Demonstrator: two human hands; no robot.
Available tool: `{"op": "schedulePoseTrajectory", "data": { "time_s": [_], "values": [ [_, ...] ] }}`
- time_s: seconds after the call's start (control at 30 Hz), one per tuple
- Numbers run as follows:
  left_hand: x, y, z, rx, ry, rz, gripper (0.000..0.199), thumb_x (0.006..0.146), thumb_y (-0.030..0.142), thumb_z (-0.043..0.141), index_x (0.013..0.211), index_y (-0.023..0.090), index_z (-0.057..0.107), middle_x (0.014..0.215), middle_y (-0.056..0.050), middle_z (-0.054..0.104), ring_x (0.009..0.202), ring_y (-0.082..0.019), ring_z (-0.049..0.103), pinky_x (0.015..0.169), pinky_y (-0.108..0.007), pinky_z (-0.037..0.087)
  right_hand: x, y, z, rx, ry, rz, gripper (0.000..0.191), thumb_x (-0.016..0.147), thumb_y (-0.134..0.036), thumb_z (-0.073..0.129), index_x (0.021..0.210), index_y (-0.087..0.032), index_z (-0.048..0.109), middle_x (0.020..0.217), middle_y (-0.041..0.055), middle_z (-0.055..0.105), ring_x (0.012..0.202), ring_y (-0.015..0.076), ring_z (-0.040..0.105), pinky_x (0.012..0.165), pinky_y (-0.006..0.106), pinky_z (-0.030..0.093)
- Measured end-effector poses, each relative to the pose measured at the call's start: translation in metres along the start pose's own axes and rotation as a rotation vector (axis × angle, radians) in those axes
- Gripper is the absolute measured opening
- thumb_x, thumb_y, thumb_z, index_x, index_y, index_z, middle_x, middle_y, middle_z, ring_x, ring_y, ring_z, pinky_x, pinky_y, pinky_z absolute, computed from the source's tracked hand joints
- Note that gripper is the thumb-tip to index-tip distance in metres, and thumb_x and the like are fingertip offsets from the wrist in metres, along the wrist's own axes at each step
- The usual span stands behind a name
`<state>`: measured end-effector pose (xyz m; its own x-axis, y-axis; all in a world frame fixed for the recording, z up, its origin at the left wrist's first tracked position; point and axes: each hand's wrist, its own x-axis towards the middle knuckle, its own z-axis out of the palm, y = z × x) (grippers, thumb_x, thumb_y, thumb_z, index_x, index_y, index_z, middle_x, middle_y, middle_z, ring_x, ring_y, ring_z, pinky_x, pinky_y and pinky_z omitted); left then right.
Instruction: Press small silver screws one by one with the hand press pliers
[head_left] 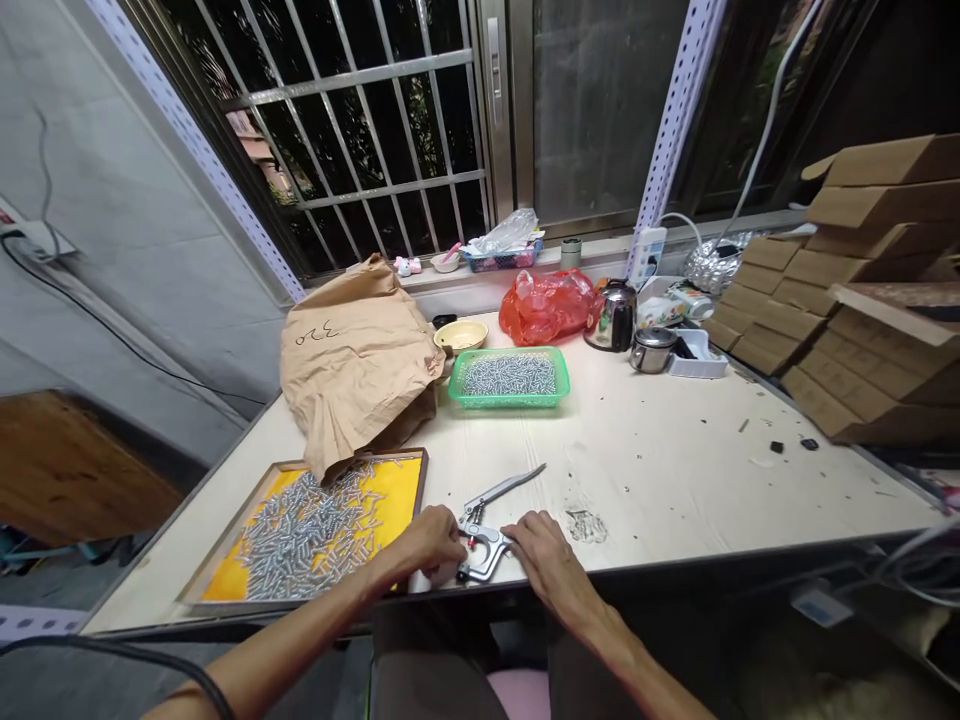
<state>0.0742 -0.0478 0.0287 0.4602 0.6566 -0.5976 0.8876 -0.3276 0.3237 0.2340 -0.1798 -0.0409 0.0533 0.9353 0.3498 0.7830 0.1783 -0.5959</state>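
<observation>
A pair of snap pliers with silver handles and a C-shaped frame lies near the table's front edge, one long handle angled up to the right. My left hand is closed at the left side of the pliers, close to a small red part. What its fingertips pinch, if anything, is hidden. My right hand rests palm down at the right end of the frame, fingers pressed on it against the table. Left of my left hand is a wooden-rimmed tray with a yellow bottom, heaped with small silver metal pieces.
A brown paper bag leans over the tray's back. Behind the pliers stands a green basket of similar metal pieces. Farther back are a yellow bowl, red plastic bag, kettle and steel pot. Cardboard boxes are stacked right.
</observation>
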Motion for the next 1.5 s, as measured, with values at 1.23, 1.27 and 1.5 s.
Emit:
{"op": "schedulePoseTrajectory", "data": {
  "time_s": [1.23, 1.27, 1.5],
  "values": [
    [-0.032, -0.062, 0.011, 0.144, 0.502, -0.181, 0.026, 0.078, 0.037, 0.052, 0.085, 0.018, 0.068, 0.086, -0.008, 0.070, 0.082, -0.023, 0.064, 0.066, -0.029, 0.044, -0.014, 0.024, 0.002, -0.054, -0.051, -0.070, 0.029, 0.095, -0.029, 0.040, 0.115, -0.018, 0.058, 0.091, 0.0083, 0.057, 0.087, 0.0219, 0.050, 0.078, 0.036, 0.042],
    [-0.031, -0.060, 0.011, 0.149, 0.487, -0.185, 0.023, 0.078, 0.034, 0.051, 0.085, 0.018, 0.068, 0.086, -0.008, 0.070, 0.082, -0.023, 0.064, 0.067, -0.029, 0.045, -0.014, 0.024, 0.001, -0.054, -0.049, -0.069, 0.029, 0.095, -0.029, 0.040, 0.115, -0.018, 0.058, 0.092, 0.0082, 0.057, 0.087, 0.0218, 0.050, 0.078, 0.036, 0.042],
    [-0.033, -0.059, 0.013, 0.162, 0.435, -0.195, 0.023, 0.077, 0.019, 0.048, 0.088, 0.018, 0.068, 0.091, -0.009, 0.069, 0.086, -0.024, 0.064, 0.070, -0.031, 0.046, -0.014, 0.023, 0.001, -0.058, -0.051, -0.057, 0.028, 0.095, -0.029, 0.039, 0.115, -0.019, 0.057, 0.091, 0.0082, 0.057, 0.087, 0.0217, 0.051, 0.077, 0.036, 0.042]
  ]
}}
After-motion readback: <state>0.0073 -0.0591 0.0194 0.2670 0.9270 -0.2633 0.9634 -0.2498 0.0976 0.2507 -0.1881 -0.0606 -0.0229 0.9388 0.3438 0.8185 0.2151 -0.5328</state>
